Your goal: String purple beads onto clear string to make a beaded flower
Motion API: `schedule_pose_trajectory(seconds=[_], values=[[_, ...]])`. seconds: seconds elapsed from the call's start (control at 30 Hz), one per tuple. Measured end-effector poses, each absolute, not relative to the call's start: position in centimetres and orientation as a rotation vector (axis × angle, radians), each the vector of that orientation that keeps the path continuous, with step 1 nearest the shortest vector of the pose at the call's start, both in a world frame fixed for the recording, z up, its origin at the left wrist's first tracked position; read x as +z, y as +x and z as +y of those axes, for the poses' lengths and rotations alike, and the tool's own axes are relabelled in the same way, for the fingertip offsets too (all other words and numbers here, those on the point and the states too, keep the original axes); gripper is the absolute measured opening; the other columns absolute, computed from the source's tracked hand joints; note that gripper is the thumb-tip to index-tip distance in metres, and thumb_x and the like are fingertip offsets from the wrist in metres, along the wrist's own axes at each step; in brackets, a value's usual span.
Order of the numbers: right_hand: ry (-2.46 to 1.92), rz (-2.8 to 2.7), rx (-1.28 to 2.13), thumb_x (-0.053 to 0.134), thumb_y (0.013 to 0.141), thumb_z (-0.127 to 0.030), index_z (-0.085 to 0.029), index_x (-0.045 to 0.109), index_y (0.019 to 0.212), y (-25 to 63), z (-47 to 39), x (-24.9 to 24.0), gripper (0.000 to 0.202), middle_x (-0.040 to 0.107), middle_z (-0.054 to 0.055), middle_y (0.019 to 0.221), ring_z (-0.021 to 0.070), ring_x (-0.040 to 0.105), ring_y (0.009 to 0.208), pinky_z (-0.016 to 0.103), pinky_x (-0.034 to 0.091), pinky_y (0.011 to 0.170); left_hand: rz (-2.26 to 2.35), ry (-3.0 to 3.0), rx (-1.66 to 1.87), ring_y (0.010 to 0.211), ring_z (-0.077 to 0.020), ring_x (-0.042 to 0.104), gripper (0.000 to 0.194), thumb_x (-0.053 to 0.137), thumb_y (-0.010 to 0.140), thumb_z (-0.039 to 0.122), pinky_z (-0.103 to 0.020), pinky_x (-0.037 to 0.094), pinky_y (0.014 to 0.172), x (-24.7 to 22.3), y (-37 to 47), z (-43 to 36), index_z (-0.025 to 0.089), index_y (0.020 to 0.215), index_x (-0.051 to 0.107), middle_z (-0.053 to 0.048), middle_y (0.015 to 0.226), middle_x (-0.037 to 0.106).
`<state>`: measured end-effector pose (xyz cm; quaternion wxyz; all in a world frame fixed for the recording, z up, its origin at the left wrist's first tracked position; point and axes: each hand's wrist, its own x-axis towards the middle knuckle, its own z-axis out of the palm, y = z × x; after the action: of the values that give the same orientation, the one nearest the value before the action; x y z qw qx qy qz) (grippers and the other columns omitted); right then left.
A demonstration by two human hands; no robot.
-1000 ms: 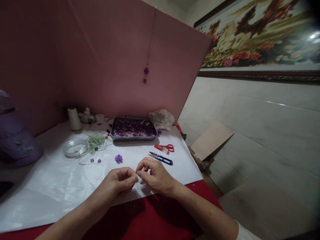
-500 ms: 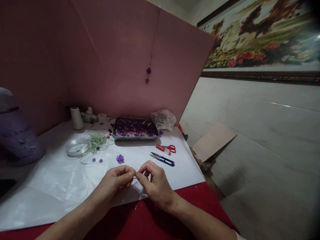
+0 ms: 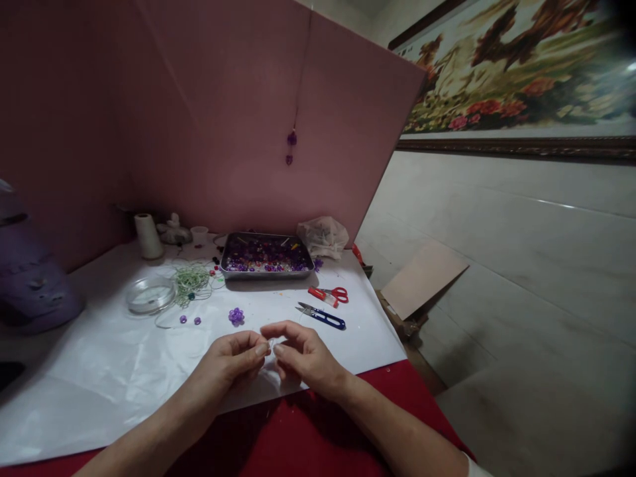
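My left hand (image 3: 237,358) is closed in a pinch, thumb against index finger. What sits at its fingertips is too small to make out; a tiny reddish spot shows there. Close on its right is my right hand (image 3: 311,358), index finger and thumb curved and apart, with a pale gap between them. Just beyond both hands, a purple bead flower (image 3: 236,317) lies on the white sheet (image 3: 124,371). Two loose purple beads (image 3: 190,320) are farther left. Blue-handled thread snips (image 3: 322,316) and red-handled scissors (image 3: 338,295) rest beyond my right hand.
At the back stands a metal tray (image 3: 268,275) of mostly purple beads, beside a plastic bag (image 3: 324,237). Green thread (image 3: 191,281), a clear round spool (image 3: 150,296) and a white thread cone (image 3: 149,237) are at left. A beaded strand (image 3: 291,138) hangs against the pink panel.
My right hand's index finger and thumb have parted; before, they pinched together against my left fingertips. The view has shifted slightly, and my left hand keeps its pinch.
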<state>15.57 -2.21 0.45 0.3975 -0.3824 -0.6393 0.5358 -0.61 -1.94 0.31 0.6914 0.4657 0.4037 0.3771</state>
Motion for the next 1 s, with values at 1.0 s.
schedule_pose_trajectory(seconds=[1.0], values=[[-1.153,-1.919,0.454,0.056,0.082,-0.021,-0.016,0.063,0.084,14.1,-4.7,-1.0,0.009,0.059,0.002,0.070,0.0125,0.053,0.062,0.024,0.038,0.060,0.889,0.757,1.072,0.063,-0.0104,0.056,0.015,0.073,0.067,0.026,-0.018,0.042,0.056,0.1,-1.1,-1.4,0.012,0.070,0.066,-0.004,0.073,0.065]])
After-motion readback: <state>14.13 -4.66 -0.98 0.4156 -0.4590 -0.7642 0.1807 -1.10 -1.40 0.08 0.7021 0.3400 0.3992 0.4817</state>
